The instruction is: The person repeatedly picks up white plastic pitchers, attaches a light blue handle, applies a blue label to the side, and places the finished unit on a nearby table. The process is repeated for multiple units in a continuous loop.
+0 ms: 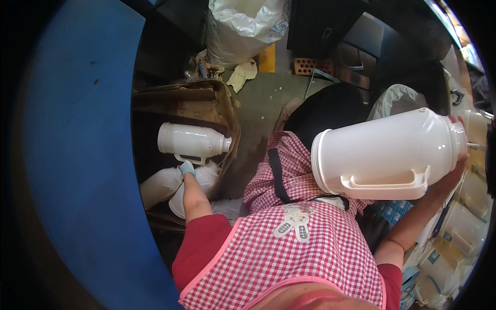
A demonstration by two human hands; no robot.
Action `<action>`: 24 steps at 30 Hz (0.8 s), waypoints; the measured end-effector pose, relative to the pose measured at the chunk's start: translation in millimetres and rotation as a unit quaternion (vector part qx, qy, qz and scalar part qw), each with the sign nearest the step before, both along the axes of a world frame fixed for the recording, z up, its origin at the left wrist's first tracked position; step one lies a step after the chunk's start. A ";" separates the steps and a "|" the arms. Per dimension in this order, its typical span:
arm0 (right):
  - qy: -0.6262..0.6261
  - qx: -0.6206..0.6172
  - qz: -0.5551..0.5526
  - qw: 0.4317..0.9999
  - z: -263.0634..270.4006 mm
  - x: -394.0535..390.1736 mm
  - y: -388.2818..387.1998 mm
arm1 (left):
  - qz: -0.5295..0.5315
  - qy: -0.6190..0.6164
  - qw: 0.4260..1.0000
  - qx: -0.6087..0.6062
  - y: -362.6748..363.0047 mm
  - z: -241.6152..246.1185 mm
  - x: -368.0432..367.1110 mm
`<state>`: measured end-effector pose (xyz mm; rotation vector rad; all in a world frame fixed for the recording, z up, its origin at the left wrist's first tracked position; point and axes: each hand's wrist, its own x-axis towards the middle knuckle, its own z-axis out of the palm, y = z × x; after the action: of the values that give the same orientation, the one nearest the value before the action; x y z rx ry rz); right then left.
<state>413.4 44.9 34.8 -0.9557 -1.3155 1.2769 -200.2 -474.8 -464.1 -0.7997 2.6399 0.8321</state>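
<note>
My left hand (187, 168), in a pale blue-green glove or finger covers, reaches into a cardboard box (232, 128) and grips the handle of a white plastic vacuum flask casing (186, 138) lying on its side. Two more white casings (162, 184) lie under and beside that hand. At the right, my right hand (461, 157) is wrapped round the neck end of a larger-looking white casing (379, 151). This casing lies level across the view, with its threaded base to the left and its handle towards me. Part of the right hand is hidden behind the neck.
A blue panel (81, 147) fills the left side. Beyond the box stands a white plastic sack (246, 35); a perforated orange brick (313, 66) lies on the floor. More white casings (459, 228) in clear wrapping line the right edge, with blue labelled items (394, 211) near my right arm.
</note>
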 end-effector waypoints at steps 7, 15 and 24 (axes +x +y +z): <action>-0.322 0.155 -0.202 0.912 20.3 -14.9 -17.5 | -0.008 0.074 0.941 0.330 50.8 38.7 9.7; -0.216 0.071 -0.193 0.954 12.8 26.0 -2.1 | -0.412 0.330 0.829 0.183 241.3 275.0 125.5; -0.220 0.144 -0.179 0.948 13.8 -10.0 0.1 | -0.388 0.246 0.826 0.327 552.4 290.1 -93.6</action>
<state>403.4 45.0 48.6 -1.2417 -1.5265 0.5895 -293.9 77.6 -174.0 0.7108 2.3713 1.6442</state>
